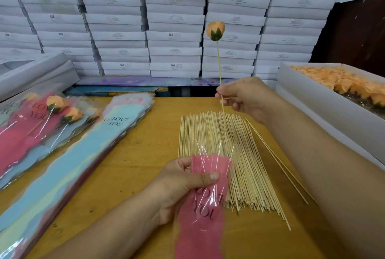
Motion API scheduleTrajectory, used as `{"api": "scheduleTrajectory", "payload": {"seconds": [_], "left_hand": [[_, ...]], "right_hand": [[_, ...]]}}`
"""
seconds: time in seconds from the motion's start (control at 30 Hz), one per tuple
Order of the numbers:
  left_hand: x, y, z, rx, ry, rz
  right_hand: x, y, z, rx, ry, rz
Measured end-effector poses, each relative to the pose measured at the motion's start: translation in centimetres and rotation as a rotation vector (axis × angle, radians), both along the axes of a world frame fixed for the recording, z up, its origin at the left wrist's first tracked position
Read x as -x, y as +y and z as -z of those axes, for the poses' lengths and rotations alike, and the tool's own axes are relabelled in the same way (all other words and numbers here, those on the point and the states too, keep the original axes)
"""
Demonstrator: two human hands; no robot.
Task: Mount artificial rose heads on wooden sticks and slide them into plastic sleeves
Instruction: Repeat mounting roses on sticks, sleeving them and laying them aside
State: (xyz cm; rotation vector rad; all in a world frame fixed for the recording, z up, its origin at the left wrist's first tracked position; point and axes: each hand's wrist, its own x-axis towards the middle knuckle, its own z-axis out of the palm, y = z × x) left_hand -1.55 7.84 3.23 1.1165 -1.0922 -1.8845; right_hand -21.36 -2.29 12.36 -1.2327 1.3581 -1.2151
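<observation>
My right hand point(241, 96) pinches a thin wooden stick point(219, 65) near its lower end and holds it upright. An orange rose head point(215, 30) with green sepals sits on the stick's top. My left hand point(183, 181) grips a pink plastic sleeve point(203, 213) printed "LOVE YOU", thumb across its upper part, over the near end of a pile of wooden sticks point(225, 154) on the table. The sleeve's clear top edge stands open above my thumb.
A stack of blue and pink sleeves point(83, 161) lies at left. Finished roses in sleeves point(41, 121) lie at far left. A white box of orange rose heads point(341, 84) stands at right. Stacked white boxes point(175, 19) wall the back of the wooden table point(141, 144).
</observation>
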Motion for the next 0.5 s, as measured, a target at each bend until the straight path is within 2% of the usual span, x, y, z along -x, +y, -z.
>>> {"api": "scheduleTrajectory", "payload": {"seconds": [0.5], "left_hand": [[-0.2,-0.3,0.3,-0.033,-0.013,-0.029]], "right_hand": [[0.9,-0.1,-0.3,0.015,0.001,0.025]]}}
